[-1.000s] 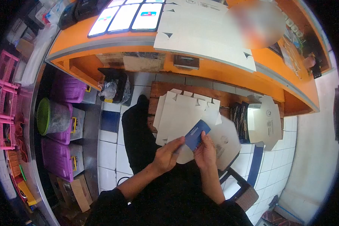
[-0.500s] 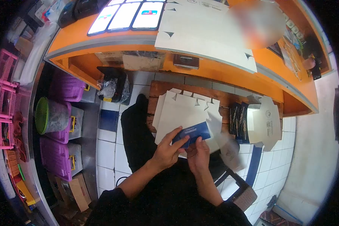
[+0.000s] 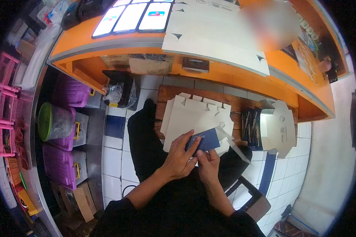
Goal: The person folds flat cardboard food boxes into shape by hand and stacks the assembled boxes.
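You are holding a dark-blue rectangular piece with small pale lettering (image 3: 209, 141) in front of you, above your lap. Your left hand (image 3: 178, 158) is gripping its left end, the fingers lying spread across the lettered face. Your right hand (image 3: 208, 166) is closing narrowly on its lower edge, the thumb resting against the blue surface. Your fingertips are nearly meeting beneath it; which of them are pressing from behind, you cannot tell from this view.

A thin, pale, strip-like shape (image 3: 238, 151) is slanting down to the right from just beside the blue piece's right end; whether it is touching the piece is unclear.

Just beyond your hands, a pile of flat white cardboard sheets with notched edges (image 3: 186, 116) is lying on a brown wooden-slat bench (image 3: 168, 91). To the right of the pile, an open white cardboard box with raised flaps (image 3: 285, 122) is standing on the bench, and a row of dark-blue printed packets (image 3: 252, 130) is leaning close together at its left side.

Above the bench, an orange counter with a grey edge (image 3: 77, 42) is holding bright-screened smartphones (image 3: 152, 19) and large flat white cardboard (image 3: 213, 37).
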### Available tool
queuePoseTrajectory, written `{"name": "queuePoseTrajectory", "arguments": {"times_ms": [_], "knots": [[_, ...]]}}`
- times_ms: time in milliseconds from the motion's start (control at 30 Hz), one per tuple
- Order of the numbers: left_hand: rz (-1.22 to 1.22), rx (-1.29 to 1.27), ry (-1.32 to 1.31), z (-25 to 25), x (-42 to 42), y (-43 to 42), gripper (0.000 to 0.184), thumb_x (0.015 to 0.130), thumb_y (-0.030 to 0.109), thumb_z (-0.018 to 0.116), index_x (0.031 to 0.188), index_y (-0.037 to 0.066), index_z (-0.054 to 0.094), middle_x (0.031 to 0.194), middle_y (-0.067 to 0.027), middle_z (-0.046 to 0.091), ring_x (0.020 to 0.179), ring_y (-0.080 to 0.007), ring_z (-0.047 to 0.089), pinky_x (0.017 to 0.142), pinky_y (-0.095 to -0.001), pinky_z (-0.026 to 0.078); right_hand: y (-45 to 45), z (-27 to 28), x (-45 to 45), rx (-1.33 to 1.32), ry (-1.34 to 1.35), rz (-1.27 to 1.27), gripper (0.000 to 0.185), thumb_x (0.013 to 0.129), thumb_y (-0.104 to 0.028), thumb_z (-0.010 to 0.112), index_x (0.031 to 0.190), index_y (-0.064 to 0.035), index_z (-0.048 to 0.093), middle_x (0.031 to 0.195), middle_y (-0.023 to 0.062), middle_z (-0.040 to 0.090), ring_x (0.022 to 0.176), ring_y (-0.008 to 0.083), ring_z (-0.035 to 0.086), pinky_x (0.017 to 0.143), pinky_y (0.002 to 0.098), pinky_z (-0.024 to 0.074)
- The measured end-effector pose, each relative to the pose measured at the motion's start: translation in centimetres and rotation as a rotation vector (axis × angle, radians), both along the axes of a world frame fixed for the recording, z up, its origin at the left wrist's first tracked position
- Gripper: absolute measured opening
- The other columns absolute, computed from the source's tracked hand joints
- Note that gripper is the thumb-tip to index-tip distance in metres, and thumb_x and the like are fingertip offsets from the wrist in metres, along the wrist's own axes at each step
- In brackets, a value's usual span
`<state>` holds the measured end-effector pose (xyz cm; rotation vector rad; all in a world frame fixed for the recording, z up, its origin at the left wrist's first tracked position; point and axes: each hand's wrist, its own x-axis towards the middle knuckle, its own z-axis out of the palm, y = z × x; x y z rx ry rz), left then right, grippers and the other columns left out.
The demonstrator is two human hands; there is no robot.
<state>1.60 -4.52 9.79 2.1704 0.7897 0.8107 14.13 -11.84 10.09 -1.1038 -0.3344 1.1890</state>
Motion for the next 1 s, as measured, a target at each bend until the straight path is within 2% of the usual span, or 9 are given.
{"name": "queuePoseTrajectory", "arguments": {"times_ms": [67,133,233,267,367,567,667,900,1000], "knots": [[-0.04,-0.01,-0.065,0.1,0.1,0.0,0.061,0.088,0.02,0.068,0.145,0.006,0.051,0.147,-0.0303,0.041,0.13,-0.0467,0.044,0.108,-0.0543,0.036,-0.2,-0.2,0.6,-0.048,-0.192,-0.018,0.015,0.102,-0.015,0.061,0.106,-0.0016,0.065,0.1,0.0059,0.066,0.088,0.0158,0.063,0.08,0.0309,0.0507],[0.179,0.149,-0.341,0.7,0.6,-0.4,0.056,0.088,0.021,0.068,0.141,0.009,0.054,0.141,-0.0255,0.046,0.125,-0.0415,0.049,0.104,-0.0516,0.04,-0.4,-1.0,1.0,-0.056,-0.32,-0.006,0.016,0.101,-0.016,0.062,0.108,-0.0017,0.064,0.102,0.0066,0.066,0.089,0.0168,0.063,0.081,0.0316,0.0506],[0.169,0.467,-0.249,2.3,-0.1,0.2,0.045,0.091,0.029,0.069,0.13,0.007,0.06,0.13,-0.0184,0.052,0.119,-0.0349,0.052,0.098,-0.0478,0.044,-1.0,-1.3,1.3,-0.074,-0.431,0.054,0.018,0.1,-0.017,0.063,0.11,-0.0019,0.064,0.104,0.0076,0.066,0.091,0.0183,0.063,0.082,0.0326,0.0504],[0.131,0.49,-0.161,3.3,-0.6,0.1,0.038,0.089,0.032,0.074,0.119,0.009,0.069,0.118,-0.0114,0.055,0.109,-0.0288,0.055,0.09,-0.0431,0.045,-1.2,-0.9,1.3,-0.075,-0.432,0.079,0.019,0.1,-0.017,0.063,0.11,-0.0019,0.064,0.105,0.008,0.066,0.092,0.0187,0.063,0.083,0.0329,0.0504],[0.152,0.569,-0.049,3.0,-0.9,-0.4,0.03,0.088,0.032,0.076,0.108,0.01,0.075,0.109,-0.0075,0.06,0.104,-0.0265,0.057,0.087,-0.0428,0.046,-2.0,-0.2,1.3,-0.085,-0.456,0.141,0.021,0.099,-0.018,0.065,0.113,-0.0021,0.063,0.107,0.009,0.065,0.094,0.0202,0.063,0.084,0.0339,0.0502],[0.122,0.376,-0.07,3.7,0.4,-0.7,0.024,0.085,0.017,0.079,0.105,0.003,0.074,0.094,-0.0073,0.07,0.091,-0.0219,0.068,0.077,-0.0388,0.053,-2.7,-0.4,1.1,-0.105,-0.568,0.2,0.027,0.097,-0.02,0.067,0.117,-0.0025,0.062,0.112,0.0111,0.065,0.099,0.0231,0.063,0.087,0.0359,0.0499],[0.154,0.042,-0.237,3.0,1.2,-1.5,0.023,0.08,0.009,0.081,0.1,0.0,0.072,0.1,-0.0138,0.074,0.09,-0.0246,0.073,0.076,-0.0378,0.057,-2.5,-0.4,1.1,-0.108,-0.654,0.232,0.03,0.096,-0.021,0.068,0.119,-0.0027,0.062,0.114,0.0122,0.064,0.101,0.0246,0.063,0.089,0.0369,0.0497],[0.128,0.129,-0.248,1.1,1.1,0.1,0.025,0.075,0.002,0.082,0.097,0.0,0.072,0.102,-0.0169,0.074,0.096,-0.0271,0.074,0.087,-0.0398,0.056,-0.3,-2.2,0.5,-0.114,-1.001,0.297,0.038,0.094,-0.023,0.07,0.124,-0.0032,0.061,0.119,0.0146,0.063,0.106,0.028,0.063,0.092,0.0392,0.0493],[0.116,0.07,-0.132,0.3,0.2,0.8,0.027,0.07,0.005,0.085,0.094,0.002,0.072,0.12,-0.0186,0.068,0.103,-0.0269,0.07,0.096,-0.0412,0.051,-0.1,-1.7,0.7,-0.1,-1.107,0.353,0.041,0.093,-0.024,0.071,0.126,-0.0034,0.061,0.121,0.0157,0.063,0.108,0.0294,0.063,0.093,0.0402,0.0492]]}}
